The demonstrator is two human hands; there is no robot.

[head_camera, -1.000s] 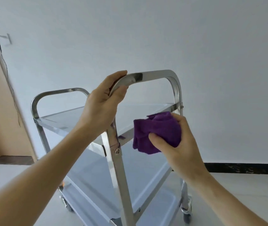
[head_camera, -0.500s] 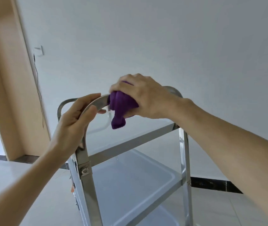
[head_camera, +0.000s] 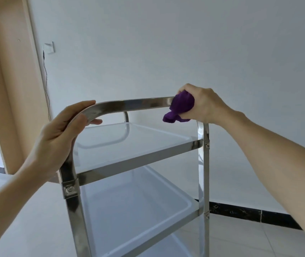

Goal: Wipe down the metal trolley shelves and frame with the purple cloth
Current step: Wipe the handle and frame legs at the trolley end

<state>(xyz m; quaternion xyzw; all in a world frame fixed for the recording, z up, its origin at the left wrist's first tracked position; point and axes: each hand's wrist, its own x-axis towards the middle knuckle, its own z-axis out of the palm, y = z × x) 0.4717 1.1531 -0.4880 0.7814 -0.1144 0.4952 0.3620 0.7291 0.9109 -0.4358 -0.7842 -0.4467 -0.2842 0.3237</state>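
Right grip point(head_camera: 204, 105) clenches purple cloth point(head_camera: 180, 107) on trolley handle point(head_camera: 135, 103); left grip point(head_camera: 62, 132) grasps corner.

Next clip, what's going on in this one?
A person is wiping a metal trolley. The left hand grips the left bend of the near handle bar, steadying the frame. The right hand holds a bunched purple cloth wrapped over the bar's right corner, just above the right upright. The top shelf and the shelf below it are bare, with nothing touching them right now.
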